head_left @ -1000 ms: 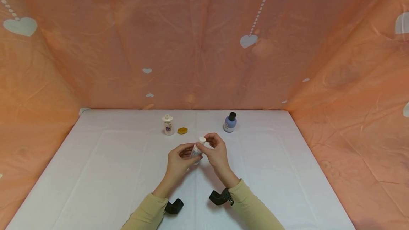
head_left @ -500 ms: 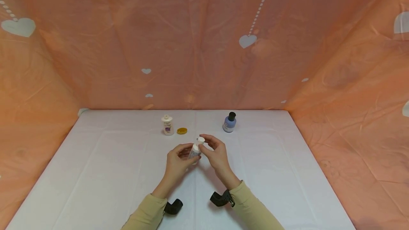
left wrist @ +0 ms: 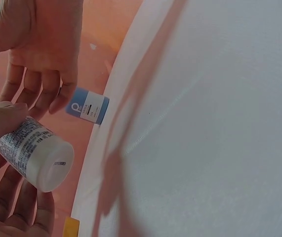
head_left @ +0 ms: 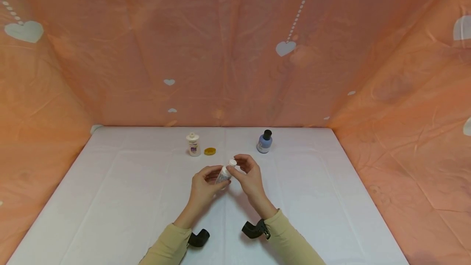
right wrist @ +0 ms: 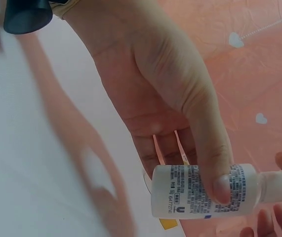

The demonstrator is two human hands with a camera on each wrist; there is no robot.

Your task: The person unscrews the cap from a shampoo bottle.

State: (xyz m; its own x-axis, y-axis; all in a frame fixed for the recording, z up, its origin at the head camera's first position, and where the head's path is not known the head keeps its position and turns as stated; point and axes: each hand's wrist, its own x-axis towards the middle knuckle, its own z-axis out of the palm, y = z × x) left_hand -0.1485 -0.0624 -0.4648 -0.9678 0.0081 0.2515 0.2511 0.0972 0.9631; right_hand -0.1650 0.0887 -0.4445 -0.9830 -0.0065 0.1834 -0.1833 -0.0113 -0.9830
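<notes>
Head view: left hand with fingers curled round a tilted white bottle, held above the table; right hand pinching its white cap. Beyond, a cream bottle, a yellow disc beside it and, farther right, a blue bottle. Left wrist view: base of the white bottle facing the camera. Right wrist view: left thumb across the printed label.
</notes>
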